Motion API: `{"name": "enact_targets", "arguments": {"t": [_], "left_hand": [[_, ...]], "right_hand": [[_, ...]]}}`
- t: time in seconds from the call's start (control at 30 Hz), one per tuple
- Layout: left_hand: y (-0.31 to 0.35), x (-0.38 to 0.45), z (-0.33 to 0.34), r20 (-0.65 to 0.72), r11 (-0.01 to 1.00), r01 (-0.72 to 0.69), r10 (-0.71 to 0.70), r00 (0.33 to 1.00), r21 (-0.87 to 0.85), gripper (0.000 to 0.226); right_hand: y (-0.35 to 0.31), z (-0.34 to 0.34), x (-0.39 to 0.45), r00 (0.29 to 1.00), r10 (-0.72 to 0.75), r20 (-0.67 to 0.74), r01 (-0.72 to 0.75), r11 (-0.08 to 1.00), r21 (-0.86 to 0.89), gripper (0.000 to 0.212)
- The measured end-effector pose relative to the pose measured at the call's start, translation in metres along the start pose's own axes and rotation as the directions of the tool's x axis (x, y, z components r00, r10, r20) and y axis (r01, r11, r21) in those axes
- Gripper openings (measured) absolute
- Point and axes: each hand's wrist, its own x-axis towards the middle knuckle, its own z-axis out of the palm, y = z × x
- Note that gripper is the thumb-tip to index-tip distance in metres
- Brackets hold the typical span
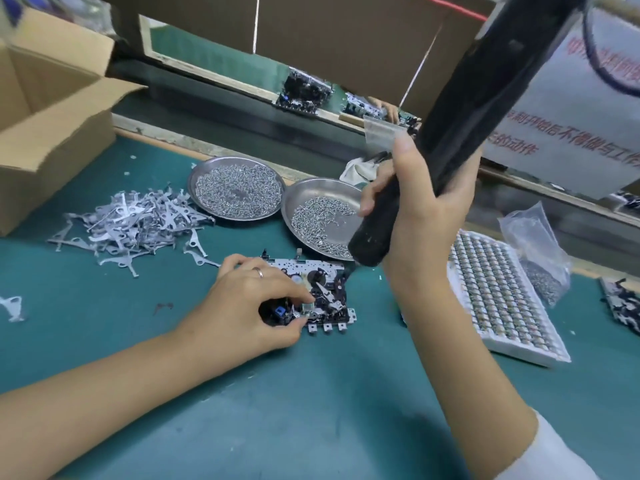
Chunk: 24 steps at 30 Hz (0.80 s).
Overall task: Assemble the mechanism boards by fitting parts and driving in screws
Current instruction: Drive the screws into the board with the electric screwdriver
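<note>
Two hands at work on one board on a green mat.

Left hand (256, 299) rests on the board (318, 296), its curled fingertips pinching a small part at the board's near-left corner; a ring sits on one finger. Right hand (419, 202) is clenched round a black driver (460, 116), held tilted above the mat at 2 o'clock from the board, its lower end hanging over the near dish (322, 216). Both dishes hold screws: the near one at 12 o'clock from the board, the fuller far dish (237, 188) at 11 o'clock. Grey metal levers (135, 223) lie heaped at 10 o'clock, beside a cardboard box (52, 116). At 3 o'clock lies a white tray (502, 299) of small parts, with a clear bag (536, 244) just beyond it.
</note>
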Motion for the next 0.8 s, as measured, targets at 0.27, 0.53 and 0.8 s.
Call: {"name": "enact_targets", "arguments": {"t": [0.27, 0.53, 0.8], "left_hand": [[-0.001, 0.0, 0.001, -0.017, 1.0, -0.023, 0.023, 1.0, 0.018, 0.029], [0.0, 0.001, 0.001, -0.024, 1.0, -0.013, 0.013, 1.0, 0.02, 0.018], [-0.002, 0.001, 0.001, -0.018, 1.0, -0.012, 0.012, 1.0, 0.024, 0.018]], "right_hand": [[0.012, 0.017, -0.037, 0.994, 0.093, 0.056, -0.101, 0.978, 0.181, 0.017], [0.013, 0.019, -0.04, 0.994, 0.108, 0.023, -0.111, 0.981, 0.161, 0.018], [0.014, 0.02, -0.041, 0.993, 0.12, 0.024, -0.122, 0.977, 0.173, 0.018]]}}
